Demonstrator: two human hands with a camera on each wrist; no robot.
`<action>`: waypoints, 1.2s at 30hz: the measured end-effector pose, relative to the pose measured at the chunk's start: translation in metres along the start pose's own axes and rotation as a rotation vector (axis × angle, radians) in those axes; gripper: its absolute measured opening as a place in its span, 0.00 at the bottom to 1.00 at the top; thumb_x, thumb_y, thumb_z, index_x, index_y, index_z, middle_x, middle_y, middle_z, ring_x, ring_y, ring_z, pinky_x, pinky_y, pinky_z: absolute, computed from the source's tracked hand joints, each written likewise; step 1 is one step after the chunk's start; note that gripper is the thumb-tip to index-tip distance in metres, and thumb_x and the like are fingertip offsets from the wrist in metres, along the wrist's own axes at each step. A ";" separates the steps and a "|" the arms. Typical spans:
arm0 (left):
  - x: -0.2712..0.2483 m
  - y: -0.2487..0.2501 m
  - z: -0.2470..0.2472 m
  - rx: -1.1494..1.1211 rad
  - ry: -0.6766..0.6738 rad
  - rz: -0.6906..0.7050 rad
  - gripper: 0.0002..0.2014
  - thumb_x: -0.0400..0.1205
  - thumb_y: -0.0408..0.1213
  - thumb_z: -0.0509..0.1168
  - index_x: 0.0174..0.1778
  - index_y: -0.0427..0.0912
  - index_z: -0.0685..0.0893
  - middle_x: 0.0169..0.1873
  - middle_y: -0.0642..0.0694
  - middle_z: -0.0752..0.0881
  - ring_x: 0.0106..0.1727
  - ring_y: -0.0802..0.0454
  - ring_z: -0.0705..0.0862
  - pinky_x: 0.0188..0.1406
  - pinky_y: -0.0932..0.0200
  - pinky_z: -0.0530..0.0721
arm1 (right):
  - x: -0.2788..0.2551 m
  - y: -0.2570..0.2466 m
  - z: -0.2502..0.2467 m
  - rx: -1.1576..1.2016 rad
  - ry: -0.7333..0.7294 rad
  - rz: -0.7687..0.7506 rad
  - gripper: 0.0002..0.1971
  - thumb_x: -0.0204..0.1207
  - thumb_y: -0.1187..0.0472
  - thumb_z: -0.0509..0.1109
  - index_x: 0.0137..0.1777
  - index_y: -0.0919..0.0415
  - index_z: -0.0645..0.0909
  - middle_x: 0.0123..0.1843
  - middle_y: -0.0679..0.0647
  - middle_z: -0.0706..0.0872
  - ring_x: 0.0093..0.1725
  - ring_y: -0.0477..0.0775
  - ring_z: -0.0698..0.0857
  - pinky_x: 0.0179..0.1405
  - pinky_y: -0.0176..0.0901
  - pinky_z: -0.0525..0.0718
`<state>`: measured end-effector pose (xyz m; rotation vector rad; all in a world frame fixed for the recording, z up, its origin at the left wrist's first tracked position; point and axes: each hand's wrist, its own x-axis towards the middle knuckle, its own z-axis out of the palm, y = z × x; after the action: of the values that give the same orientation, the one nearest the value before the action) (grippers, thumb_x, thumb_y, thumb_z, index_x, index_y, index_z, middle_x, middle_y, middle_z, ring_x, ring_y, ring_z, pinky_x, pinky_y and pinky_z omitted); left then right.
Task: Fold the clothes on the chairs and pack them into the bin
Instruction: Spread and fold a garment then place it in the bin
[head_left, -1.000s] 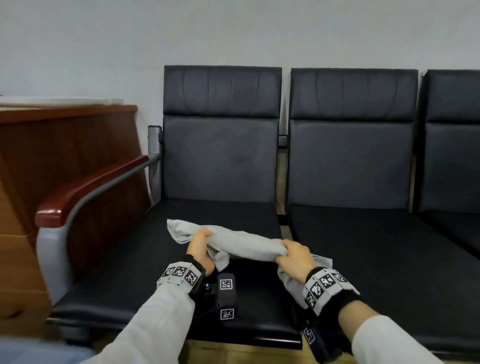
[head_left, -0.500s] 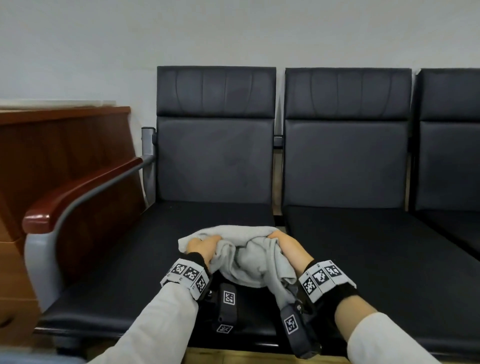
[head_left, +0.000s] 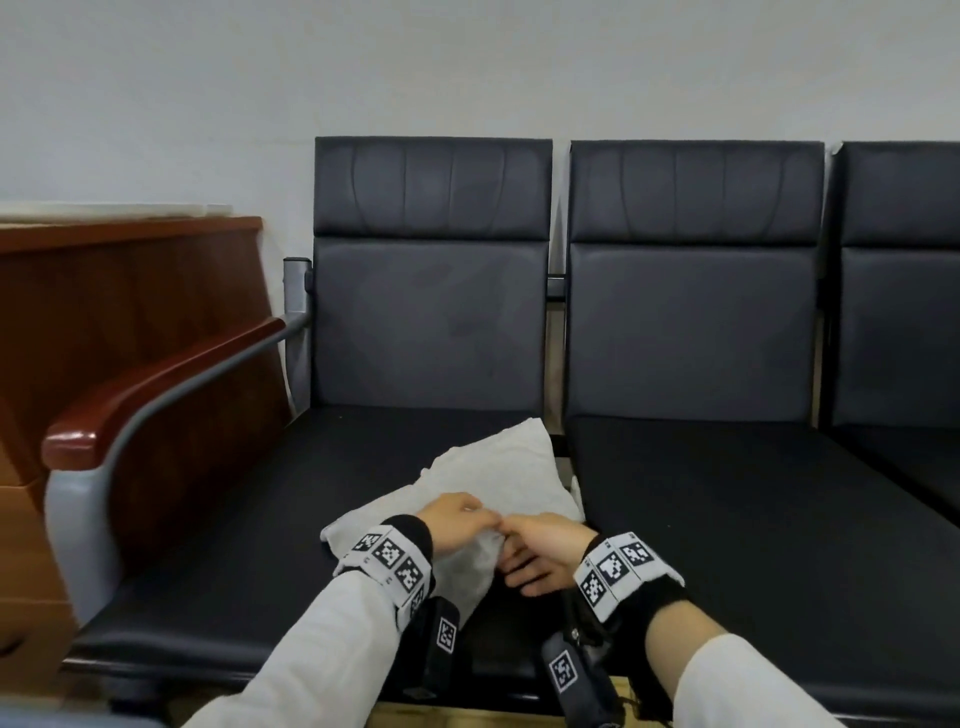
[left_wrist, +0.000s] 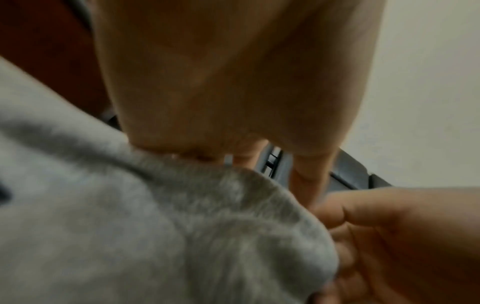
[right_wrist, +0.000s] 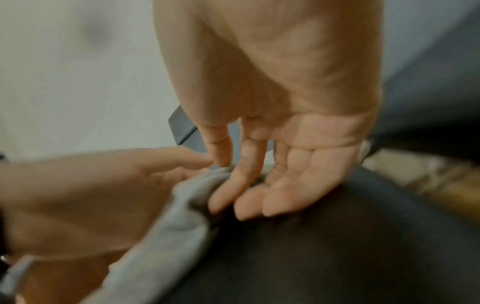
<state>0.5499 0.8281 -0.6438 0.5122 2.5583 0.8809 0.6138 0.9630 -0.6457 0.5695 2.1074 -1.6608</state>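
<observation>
2 hands met at near edge of grey garment (head_left: 498, 478), folded, lying on seat of leftmost chair (head_left: 291, 499). Left hand (head_left: 457, 527) palm-down, grip pinching cloth edge. Right hand (head_left: 543, 558) turned sideways, thumb and forefinger pinching same edge, remaining fingers (right_wrist: 249, 197) extended and relaxed. Wooden armrest (head_left: 156, 384) at left. 2 more chairs (head_left: 696, 332) to right.

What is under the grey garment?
The grey garment lies on the black seat of the leftmost chair. Both hands meet at its near edge. Anything beneath it is covered.
</observation>
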 end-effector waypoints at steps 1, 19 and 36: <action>0.000 -0.002 0.003 0.087 -0.021 -0.023 0.31 0.78 0.51 0.67 0.76 0.41 0.70 0.73 0.46 0.74 0.73 0.48 0.73 0.73 0.57 0.70 | 0.001 0.002 -0.005 -0.094 0.084 -0.012 0.16 0.79 0.50 0.61 0.39 0.60 0.83 0.40 0.52 0.84 0.35 0.48 0.83 0.37 0.38 0.81; -0.028 -0.101 -0.063 0.214 0.370 -0.530 0.20 0.79 0.48 0.63 0.66 0.46 0.76 0.69 0.38 0.76 0.69 0.38 0.75 0.70 0.45 0.73 | 0.014 0.034 -0.044 -0.452 0.326 -0.166 0.28 0.73 0.70 0.60 0.75 0.54 0.67 0.73 0.59 0.73 0.66 0.61 0.79 0.58 0.43 0.80; -0.042 -0.113 -0.084 -0.588 1.114 -0.374 0.15 0.84 0.38 0.59 0.63 0.33 0.75 0.59 0.28 0.81 0.62 0.30 0.79 0.61 0.46 0.75 | 0.017 0.026 -0.069 -0.303 0.594 -0.205 0.04 0.66 0.64 0.74 0.34 0.61 0.82 0.33 0.54 0.82 0.37 0.55 0.82 0.38 0.45 0.84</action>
<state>0.5234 0.6839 -0.6450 -0.8389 2.8102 2.0451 0.6092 1.0371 -0.6609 0.8483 2.8604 -1.3303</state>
